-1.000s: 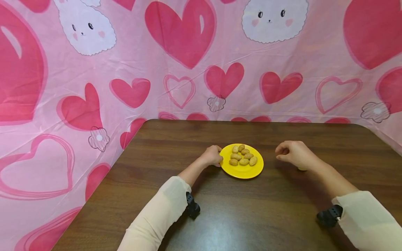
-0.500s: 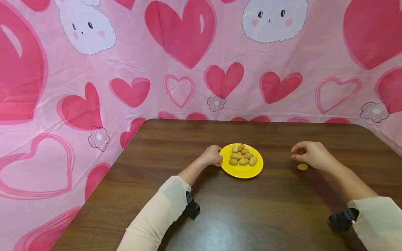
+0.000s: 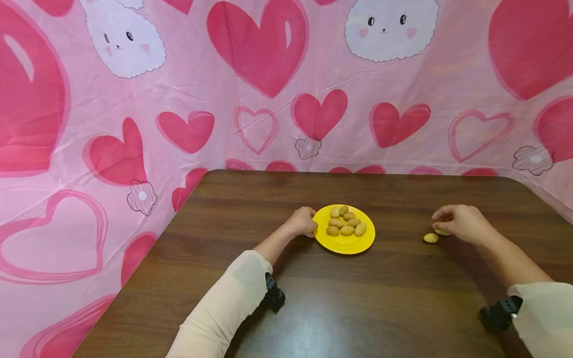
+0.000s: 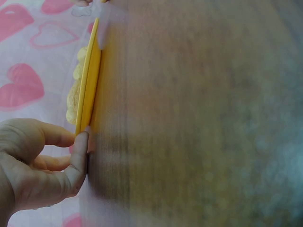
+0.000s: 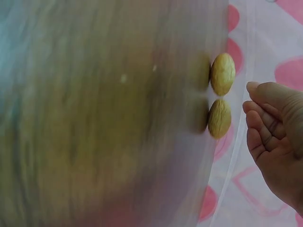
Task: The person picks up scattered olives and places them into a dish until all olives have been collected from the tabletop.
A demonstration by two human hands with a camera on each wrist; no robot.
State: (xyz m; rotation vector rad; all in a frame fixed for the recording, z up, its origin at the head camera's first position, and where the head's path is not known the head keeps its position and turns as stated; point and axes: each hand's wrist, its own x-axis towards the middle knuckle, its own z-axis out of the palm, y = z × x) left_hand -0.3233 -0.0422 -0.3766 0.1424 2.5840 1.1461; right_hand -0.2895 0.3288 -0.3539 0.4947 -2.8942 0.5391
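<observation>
A round yellow plate [image 3: 344, 246] carries several oval tan nuts [image 3: 347, 230], which look unshelled. My left hand [image 3: 303, 222] pinches the plate's left rim; in the left wrist view its thumb and a finger meet at the plate's edge [image 4: 91, 90]. Off to the right, my right hand [image 3: 463, 223] hovers with loosely bent fingers and nothing showing between them. Beneath its fingertips lie two more nuts on the table: one nut [image 3: 430, 238] in full view, the other nut [image 3: 442, 232] partly covered by the hand. The right wrist view shows this pair [image 5: 219, 118] side by side, apart from the fingers.
The brown wooden table [image 3: 358, 298] stretches under both hands. A pink cloth [image 3: 192, 74] printed with hearts and animal faces hangs behind it and on its left. Black wrist cameras [image 3: 274, 293] sit at both light sleeves.
My right hand has moved right from beside the plate to over the loose nuts, uncovering one, then part of the second. The left hand and the plate have stayed put.
</observation>
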